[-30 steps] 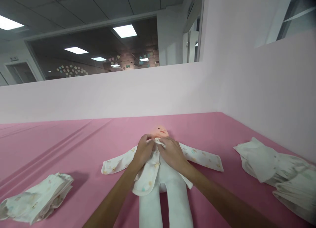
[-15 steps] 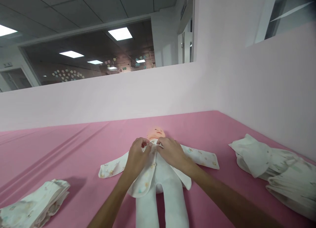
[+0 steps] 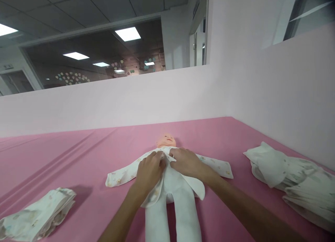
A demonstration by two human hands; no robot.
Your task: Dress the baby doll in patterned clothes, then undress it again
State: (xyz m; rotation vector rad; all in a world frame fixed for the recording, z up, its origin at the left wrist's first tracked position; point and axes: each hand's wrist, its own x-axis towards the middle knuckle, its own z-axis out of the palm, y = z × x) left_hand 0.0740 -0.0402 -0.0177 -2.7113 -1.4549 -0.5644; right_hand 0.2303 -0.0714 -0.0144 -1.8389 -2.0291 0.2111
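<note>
A baby doll (image 3: 180, 196) with a white cloth body lies face up, its head away from me. It wears a white printed baby jacket (image 3: 123, 174), with both sleeves spread out sideways and the front parted over the belly. At the chest, my left hand (image 3: 151, 169) has its fingers closed on one front edge of the jacket. My right hand (image 3: 185, 161) pinches the opposite edge, just below the neck. Little space separates the two hands. The fingertips are partly hidden, and any fastener between them cannot be made out.
Pink sheeting (image 3: 86, 158) covers the surface beneath the doll. A folded printed cloth (image 3: 39, 214) lies at the front left. White garments (image 3: 290, 175) are heaped at the right, near the side wall. A pale wall (image 3: 117, 102) with a window runs along the back.
Both hands have moved slightly down the chest, away from the doll's chin. The left hand has turned knuckles up, and the jacket's left panel is drawn inward.
</note>
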